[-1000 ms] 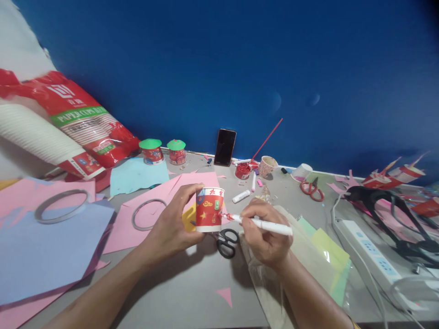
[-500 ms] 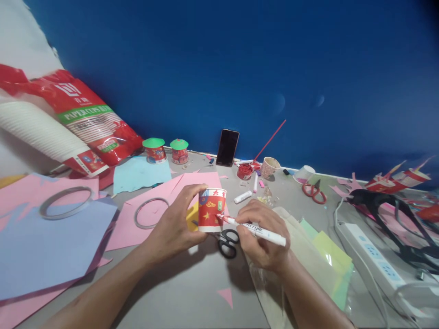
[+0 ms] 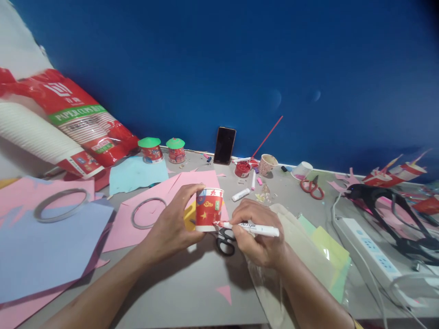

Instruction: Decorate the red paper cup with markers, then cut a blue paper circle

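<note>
Upright above the table, a red printed paper cup (image 3: pixel 209 208) is gripped by its left side in my left hand (image 3: pixel 178 217), thumb near the base and fingers at the rim. My right hand (image 3: pixel 259 233) is closed around a white acrylic marker (image 3: pixel 259 229), held nearly level. Its red tip meets the lower right part of the cup's wall. Black-handled scissors (image 3: pixel 226 242) lie on the table just behind and below the cup, their blades partly hidden. Pink paper (image 3: pixel 137 205) with a grey tape ring (image 3: pixel 133 214) rests to the left of my left hand.
At the back stand two green-topped cups (image 3: pixel 151 142), a phone (image 3: pixel 224 145) and a red paint cup (image 3: pixel 242 170). Red-handled scissors (image 3: pixel 312 188) and a power strip (image 3: pixel 372 253) are on the right. A bag of paper cups (image 3: pixel 85 119) leans at left.
The marker tip has moved down the cup's wall toward the base, and the marker now lies more level. My left hand keeps its hold on the cup. The view has shifted slightly.
</note>
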### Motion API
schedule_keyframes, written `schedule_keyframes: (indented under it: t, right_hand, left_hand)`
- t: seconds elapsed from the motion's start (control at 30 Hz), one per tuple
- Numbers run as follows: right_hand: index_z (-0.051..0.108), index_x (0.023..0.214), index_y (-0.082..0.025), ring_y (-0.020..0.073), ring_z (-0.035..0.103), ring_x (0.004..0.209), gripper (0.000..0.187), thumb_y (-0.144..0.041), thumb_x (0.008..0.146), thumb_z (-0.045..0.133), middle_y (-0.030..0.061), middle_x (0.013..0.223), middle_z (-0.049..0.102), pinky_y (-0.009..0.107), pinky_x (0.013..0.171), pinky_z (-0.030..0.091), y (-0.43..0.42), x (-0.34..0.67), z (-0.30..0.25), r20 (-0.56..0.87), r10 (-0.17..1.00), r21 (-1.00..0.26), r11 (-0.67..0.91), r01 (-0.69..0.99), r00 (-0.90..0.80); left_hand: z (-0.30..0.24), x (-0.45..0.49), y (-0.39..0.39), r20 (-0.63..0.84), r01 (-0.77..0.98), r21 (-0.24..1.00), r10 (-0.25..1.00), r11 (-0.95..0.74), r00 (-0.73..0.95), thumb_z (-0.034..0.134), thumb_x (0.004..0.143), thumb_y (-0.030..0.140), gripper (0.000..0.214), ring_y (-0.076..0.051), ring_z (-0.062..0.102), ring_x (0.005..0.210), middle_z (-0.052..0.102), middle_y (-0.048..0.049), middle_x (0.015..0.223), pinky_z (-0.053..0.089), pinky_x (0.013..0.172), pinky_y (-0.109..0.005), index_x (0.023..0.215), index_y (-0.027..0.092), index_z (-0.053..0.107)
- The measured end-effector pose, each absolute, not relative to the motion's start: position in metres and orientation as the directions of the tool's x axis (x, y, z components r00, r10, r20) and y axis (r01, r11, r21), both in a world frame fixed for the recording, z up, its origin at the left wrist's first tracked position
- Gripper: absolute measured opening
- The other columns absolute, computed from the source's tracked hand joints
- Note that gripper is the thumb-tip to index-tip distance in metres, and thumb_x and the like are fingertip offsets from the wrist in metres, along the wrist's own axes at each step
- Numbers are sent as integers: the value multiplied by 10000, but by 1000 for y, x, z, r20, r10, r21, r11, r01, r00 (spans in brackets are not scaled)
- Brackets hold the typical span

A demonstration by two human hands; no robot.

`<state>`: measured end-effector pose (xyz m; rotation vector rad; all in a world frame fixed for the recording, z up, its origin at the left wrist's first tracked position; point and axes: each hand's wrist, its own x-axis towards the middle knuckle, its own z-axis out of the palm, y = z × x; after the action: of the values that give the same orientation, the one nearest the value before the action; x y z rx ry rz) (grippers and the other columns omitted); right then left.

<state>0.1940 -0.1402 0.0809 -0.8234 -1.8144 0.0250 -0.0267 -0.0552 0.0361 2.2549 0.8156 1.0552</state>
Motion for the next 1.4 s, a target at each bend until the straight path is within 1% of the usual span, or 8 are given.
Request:
schedule_keyframes:
  t: [0.17, 0.27, 0.37, 0.47, 0.7, 0.93, 1.1, 1.4]
  right_hand:
    - [651, 875, -238, 175, 659, 600, 189, -59, 871, 588, 8, 712, 714, 325, 610, 551, -140, 194, 78, 820, 558, -436, 754, 492, -128]
    - [678, 883, -231, 172, 661, 600, 175, -76, 902, 599, 6, 713, 718, 308, 594, 537, -141, 196, 72, 800, 600, -546, 708, 448, 27]
    - [717, 904, -224, 157, 673, 601, 165, -102, 955, 619, 1, 732, 741, 265, 557, 506, -143, 200, 67, 723, 661, -681, 629, 375, 204]
    - [722, 865, -220, 153, 672, 614, 172, -124, 977, 632, 6, 745, 743, 254, 553, 490, -144, 201, 65, 672, 689, -736, 582, 347, 271]
    - [706, 879, -226, 145, 634, 564, 96, -160, 939, 740, -18, 695, 711, 264, 554, 507, -143, 196, 69, 722, 656, -681, 617, 394, 220]
    - [694, 882, -226, 146, 638, 553, 103, -151, 950, 713, -11, 701, 721, 271, 547, 518, -143, 195, 74, 768, 629, -607, 657, 447, 117]
    - [691, 870, -227, 146, 675, 573, 117, -127, 929, 697, -8, 716, 746, 261, 561, 534, -142, 194, 74, 788, 606, -569, 649, 505, 110]
    - [668, 800, -227, 139, 641, 524, 155, -137, 924, 652, -14, 652, 723, 254, 519, 517, -143, 195, 77, 749, 659, -577, 606, 547, 59]
  left_hand:
    - [29, -28, -54, 512, 278, 685, 717, -673, 474, 722, 760, 167, 779, -348, 651, 1445, 654, -94, 1514, 557, 1230, -524, 1506, 305, 543]
    - [31, -31, -53, 410, 263, 772, 771, -578, 488, 777, 784, 200, 788, -356, 632, 1487, 633, -101, 1563, 511, 1283, -539, 1525, 311, 534]
    - [37, -33, -53, 312, 242, 845, 807, -477, 502, 841, 782, 238, 809, -378, 602, 1534, 600, -117, 1631, 491, 1303, -546, 1526, 312, 533]
    - [40, -33, -53, 270, 203, 888, 825, -413, 496, 880, 768, 273, 824, -401, 605, 1534, 585, -133, 1662, 494, 1297, -563, 1518, 316, 541]
    - [43, -32, -53, 237, 171, 917, 834, -362, 498, 900, 764, 278, 814, -405, 609, 1531, 588, -143, 1658, 486, 1297, -585, 1497, 320, 549]
    - [42, -31, -54, 237, 188, 909, 833, -372, 499, 894, 753, 263, 837, -411, 589, 1549, 561, -157, 1689, 495, 1294, -577, 1512, 301, 543]
    - [45, -30, -56, 263, 239, 874, 824, -424, 502, 834, 744, 247, 800, -409, 615, 1523, 620, -129, 1627, 496, 1296, -590, 1495, 306, 566]
    - [43, -29, -56, 312, 259, 844, 823, -469, 475, 841, 735, 236, 795, -384, 640, 1495, 652, -102, 1589, 504, 1301, -553, 1483, 311, 583]
